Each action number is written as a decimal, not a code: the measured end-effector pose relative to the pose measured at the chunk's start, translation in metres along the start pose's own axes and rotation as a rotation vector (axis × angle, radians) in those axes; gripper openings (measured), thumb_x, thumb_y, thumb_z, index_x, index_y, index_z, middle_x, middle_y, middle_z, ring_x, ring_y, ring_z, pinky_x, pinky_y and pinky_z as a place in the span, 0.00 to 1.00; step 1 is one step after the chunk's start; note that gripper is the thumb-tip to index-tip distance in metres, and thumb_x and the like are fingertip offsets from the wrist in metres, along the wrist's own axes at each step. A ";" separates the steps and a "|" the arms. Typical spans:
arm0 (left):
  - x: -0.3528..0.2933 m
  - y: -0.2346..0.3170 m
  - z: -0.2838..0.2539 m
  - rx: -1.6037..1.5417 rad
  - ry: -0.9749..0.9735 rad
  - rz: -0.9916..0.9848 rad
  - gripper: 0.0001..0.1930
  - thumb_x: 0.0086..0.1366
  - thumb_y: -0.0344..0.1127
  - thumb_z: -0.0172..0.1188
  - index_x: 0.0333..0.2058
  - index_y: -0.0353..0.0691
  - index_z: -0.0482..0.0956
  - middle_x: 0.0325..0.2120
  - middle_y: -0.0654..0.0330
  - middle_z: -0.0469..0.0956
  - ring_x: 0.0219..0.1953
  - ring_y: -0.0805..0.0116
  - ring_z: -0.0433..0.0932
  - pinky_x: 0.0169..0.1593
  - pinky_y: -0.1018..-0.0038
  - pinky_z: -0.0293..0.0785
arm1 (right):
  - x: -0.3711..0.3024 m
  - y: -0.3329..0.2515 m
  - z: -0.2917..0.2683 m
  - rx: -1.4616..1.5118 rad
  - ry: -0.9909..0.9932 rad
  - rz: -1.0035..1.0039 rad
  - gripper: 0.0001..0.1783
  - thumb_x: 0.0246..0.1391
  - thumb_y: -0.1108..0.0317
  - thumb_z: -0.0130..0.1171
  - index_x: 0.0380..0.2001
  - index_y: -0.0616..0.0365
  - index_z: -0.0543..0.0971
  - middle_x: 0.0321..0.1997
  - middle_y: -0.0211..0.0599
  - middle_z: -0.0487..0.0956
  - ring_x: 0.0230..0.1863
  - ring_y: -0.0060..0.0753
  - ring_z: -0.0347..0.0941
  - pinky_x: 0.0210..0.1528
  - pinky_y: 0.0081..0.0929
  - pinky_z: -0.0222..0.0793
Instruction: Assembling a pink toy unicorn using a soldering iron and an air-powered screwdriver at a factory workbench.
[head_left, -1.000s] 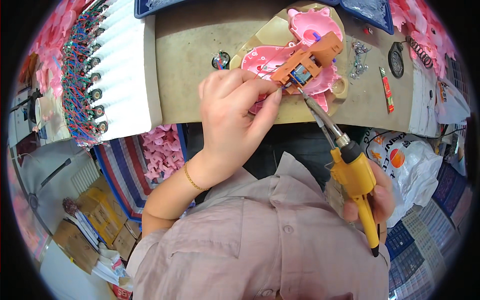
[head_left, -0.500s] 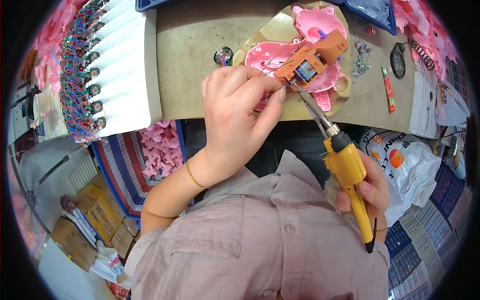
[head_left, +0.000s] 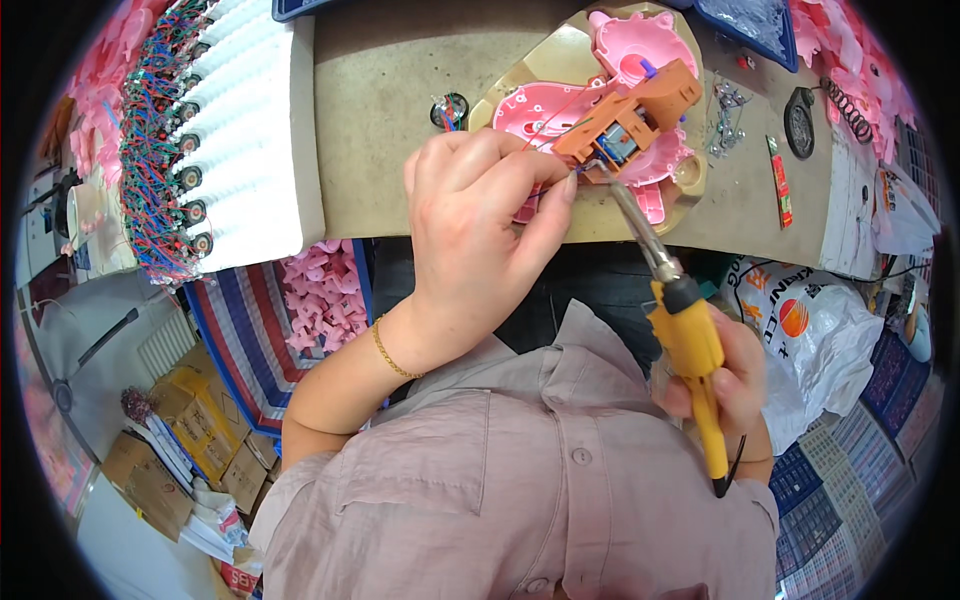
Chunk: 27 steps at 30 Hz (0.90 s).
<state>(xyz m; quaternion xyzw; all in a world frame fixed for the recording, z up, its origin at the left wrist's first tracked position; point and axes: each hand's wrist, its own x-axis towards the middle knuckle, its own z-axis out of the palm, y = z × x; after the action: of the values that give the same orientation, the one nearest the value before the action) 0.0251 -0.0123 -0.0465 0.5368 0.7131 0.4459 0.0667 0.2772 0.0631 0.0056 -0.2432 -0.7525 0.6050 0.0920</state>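
My right hand [head_left: 735, 370] is wrapped round the yellow handle of a soldering iron [head_left: 690, 335]. The iron's metal tip reaches up to the near edge of an orange plastic gearbox [head_left: 585, 140] with a blue-and-silver motor [head_left: 618, 142] set in it. Close to that tip, my left hand [head_left: 475, 205] pinches a thin dark wire [head_left: 540, 192] between thumb and forefinger. Under the gearbox lie pink plastic toy shell halves [head_left: 525, 108], resting on a beige shaped holder [head_left: 590, 228]. Whether the tip touches the wire is too small to tell.
Left of my hand lies a small round speaker [head_left: 449, 111] with wires. A white foam tray [head_left: 255, 130] holds several more, beside bundled wires. To the right are small metal parts [head_left: 725, 115], a red strip [head_left: 778, 180] and a black oval piece [head_left: 799, 122] by a coiled cord.
The soldering iron has shifted slightly, its handle end swinging left and its tip still beside the gearbox. My left hand stays almost where it was, pinching the wire.
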 end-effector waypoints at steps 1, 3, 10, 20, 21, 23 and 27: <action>0.000 0.000 0.000 0.000 0.001 0.001 0.03 0.53 0.31 0.65 0.27 0.40 0.80 0.25 0.62 0.74 0.34 0.64 0.69 0.41 0.71 0.64 | -0.004 0.001 -0.003 -0.002 0.000 0.000 0.31 0.42 0.70 0.58 0.54 0.69 0.69 0.30 0.42 0.80 0.30 0.43 0.77 0.30 0.32 0.70; -0.001 -0.001 0.002 -0.004 0.011 -0.013 0.03 0.52 0.32 0.65 0.26 0.42 0.80 0.26 0.64 0.74 0.34 0.64 0.69 0.42 0.70 0.62 | -0.013 0.003 -0.006 -0.087 0.057 -0.015 0.31 0.44 0.68 0.61 0.54 0.67 0.70 0.33 0.43 0.80 0.32 0.41 0.77 0.29 0.31 0.70; 0.002 0.001 -0.001 0.007 0.004 -0.007 0.05 0.50 0.32 0.66 0.27 0.45 0.80 0.27 0.66 0.75 0.34 0.65 0.70 0.42 0.68 0.61 | -0.018 0.003 0.002 -0.372 0.217 -0.187 0.33 0.48 0.57 0.61 0.54 0.70 0.69 0.42 0.52 0.78 0.32 0.46 0.77 0.37 0.29 0.71; 0.022 0.015 -0.015 -0.136 -0.095 -0.131 0.05 0.52 0.31 0.66 0.28 0.45 0.80 0.23 0.67 0.76 0.30 0.67 0.71 0.39 0.70 0.62 | -0.007 -0.001 -0.005 0.045 0.364 -0.334 0.34 0.55 0.55 0.60 0.59 0.59 0.61 0.55 0.60 0.70 0.52 0.46 0.72 0.53 0.37 0.69; 0.026 0.014 -0.015 -0.101 -0.105 -0.079 0.04 0.52 0.31 0.65 0.26 0.44 0.78 0.21 0.67 0.76 0.29 0.66 0.71 0.38 0.70 0.61 | -0.003 0.001 -0.004 -0.001 0.401 -0.431 0.33 0.56 0.54 0.60 0.59 0.56 0.61 0.56 0.62 0.69 0.54 0.49 0.71 0.55 0.40 0.68; 0.028 0.015 -0.015 -0.073 -0.118 -0.066 0.04 0.52 0.31 0.65 0.26 0.44 0.78 0.22 0.67 0.76 0.29 0.66 0.71 0.39 0.70 0.61 | 0.000 0.002 -0.004 -0.044 0.438 -0.527 0.32 0.56 0.53 0.61 0.59 0.52 0.61 0.58 0.63 0.68 0.56 0.51 0.70 0.57 0.42 0.68; 0.028 0.013 -0.015 -0.047 -0.132 -0.050 0.05 0.51 0.32 0.65 0.26 0.44 0.78 0.22 0.67 0.76 0.30 0.66 0.71 0.40 0.69 0.61 | 0.009 -0.004 -0.007 -0.144 0.338 -0.511 0.29 0.56 0.65 0.61 0.55 0.57 0.59 0.52 0.77 0.68 0.45 0.56 0.77 0.43 0.38 0.76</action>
<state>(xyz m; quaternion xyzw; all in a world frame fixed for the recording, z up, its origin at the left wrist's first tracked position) 0.0141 0.0027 -0.0173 0.5453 0.7098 0.4243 0.1373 0.2710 0.0731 0.0099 -0.1494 -0.8042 0.4584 0.3475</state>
